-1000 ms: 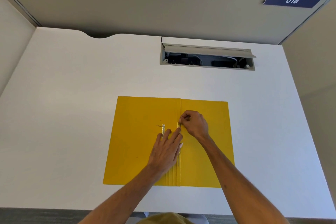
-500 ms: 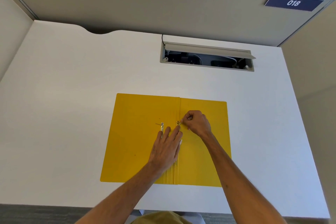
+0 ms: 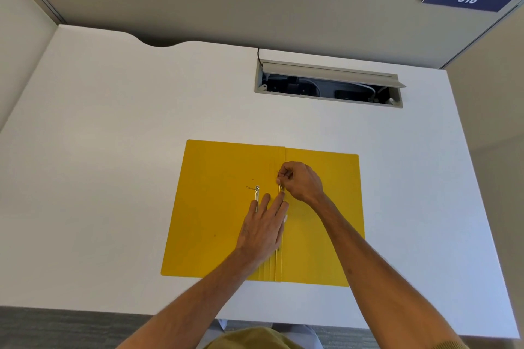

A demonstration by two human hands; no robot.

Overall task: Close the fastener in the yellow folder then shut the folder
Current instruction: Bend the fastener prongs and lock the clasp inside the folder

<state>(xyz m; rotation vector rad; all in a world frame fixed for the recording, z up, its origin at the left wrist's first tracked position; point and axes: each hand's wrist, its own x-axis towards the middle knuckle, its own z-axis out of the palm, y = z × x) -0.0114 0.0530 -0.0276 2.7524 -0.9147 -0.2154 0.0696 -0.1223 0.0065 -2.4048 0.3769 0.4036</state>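
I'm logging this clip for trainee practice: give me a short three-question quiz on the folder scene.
1. True or false: the yellow folder lies shut on the white desk.
2. Which hand pinches the metal fastener at the spine: A left, B right?
3. Fill in: the left hand lies ___ on the folder.

Key: 1 false, it lies open. 2 B, the right hand. 3 flat, fingers spread.

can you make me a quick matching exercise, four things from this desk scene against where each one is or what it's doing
Things:
1. left hand
2. right hand
3. yellow folder
4. cable hatch

States:
A. lid propped up, set in the desk's far side
B. lying open flat on the white desk
C. pinching a metal fastener prong at the spine
D. pressed flat, fingers spread

Pairs: 1-D, 2-C, 3-B, 4-A
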